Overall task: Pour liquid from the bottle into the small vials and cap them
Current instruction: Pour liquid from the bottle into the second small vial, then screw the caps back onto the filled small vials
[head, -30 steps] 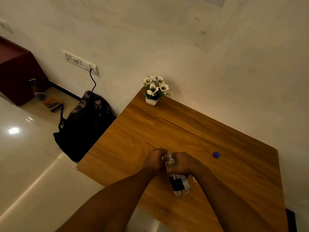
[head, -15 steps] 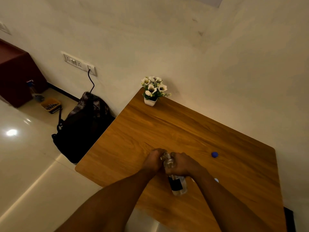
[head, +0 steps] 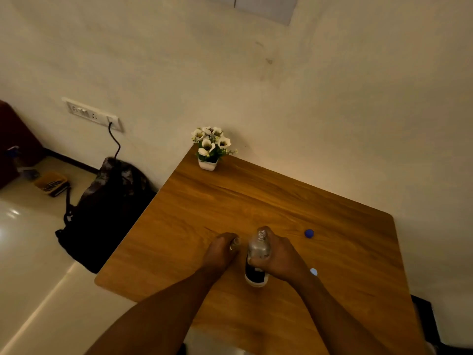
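Right hand (head: 279,254) grip: wrapped around the bottle (head: 257,257), which stands upright on the surface (head: 345,252), near the middle of its near half. Bottle clear, uncapped, dark label band low on the body; label text too small to read. Left hand (head: 220,252) grip: curled around a small clear vial (head: 235,243) just left of the bottle, apart from it. Only the vial's rim shows; fill level not discernible. Blue cap (head: 309,233) lies on the surface right of the hands, toward the right edge. Small pale round object (head: 313,272) beside the right wrist; identity unclear. Potted white flowers (head: 212,147) at the far left corner.
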